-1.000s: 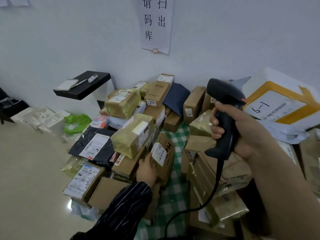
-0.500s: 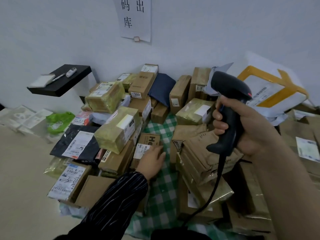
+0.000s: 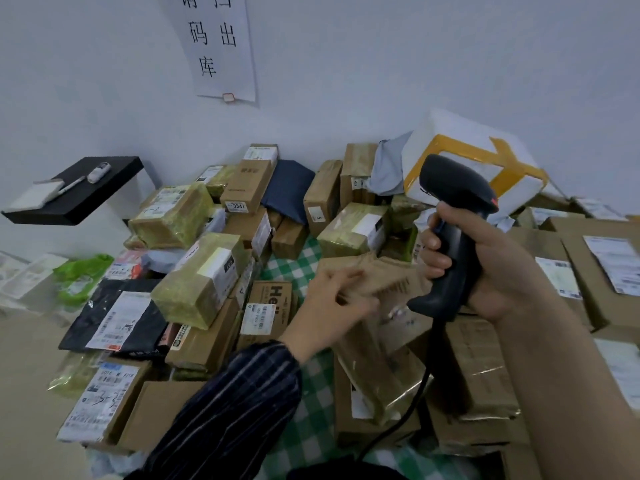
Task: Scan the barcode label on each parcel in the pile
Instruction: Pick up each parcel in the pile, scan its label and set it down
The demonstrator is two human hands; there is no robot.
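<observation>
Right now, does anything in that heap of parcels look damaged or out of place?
Nothing looks spilled. The white foam box sits tilted at the back, strapped with yellow tape, and the brown paper parcel by the left hand is badly creased. The right hand grips the scanner normally.

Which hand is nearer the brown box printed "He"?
Left. The left hand is just right of the printed box; the right hand is farther right, gripping the scanner.

paper sign (image 3: 218, 46) on wall | black shelf (image 3: 121, 169): notepad (image 3: 38, 195), pen (image 3: 71, 185) | green-checked cloth (image 3: 294, 271) on floor
</observation>
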